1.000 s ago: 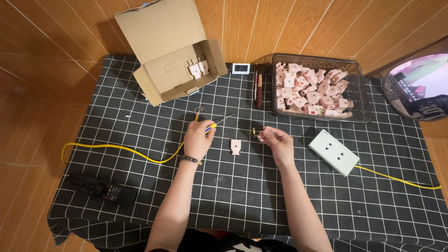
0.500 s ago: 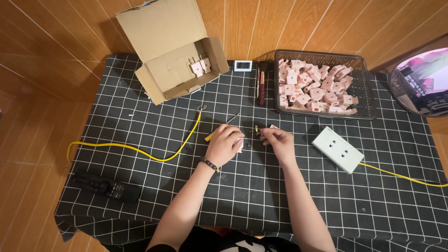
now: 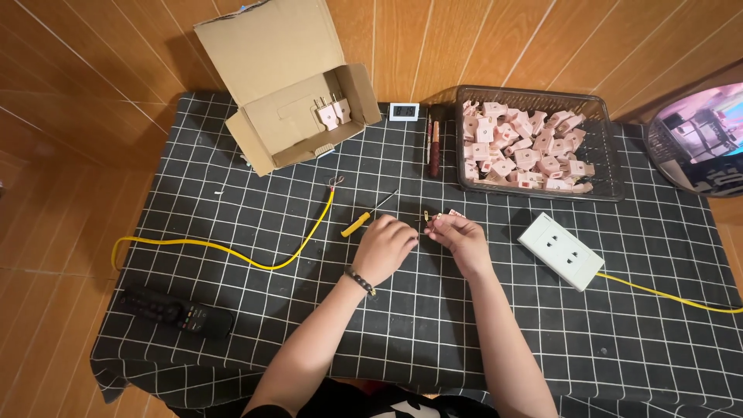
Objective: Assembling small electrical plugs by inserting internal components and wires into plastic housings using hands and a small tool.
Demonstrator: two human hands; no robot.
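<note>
cable slack on tabletop, untouched | screwdriver now left lying | left hand has moved in, fingers pinching plug | right hand fingers also grasp plug, now lifted | basket unchanged

The scene is brightly and evenly lit from above, warm in tone; shadows are soft and short, the clearest lying under the open cardboard box and beneath both forearms on the table; the wooden floor carries a mild sheen without harsh glare; the round screen at the right edge glows pink and looks slightly washed out; focus is sharp throughout, with no motion blur; wide-angle distortion bends the table's edges and the planks toward the corners.
</note>
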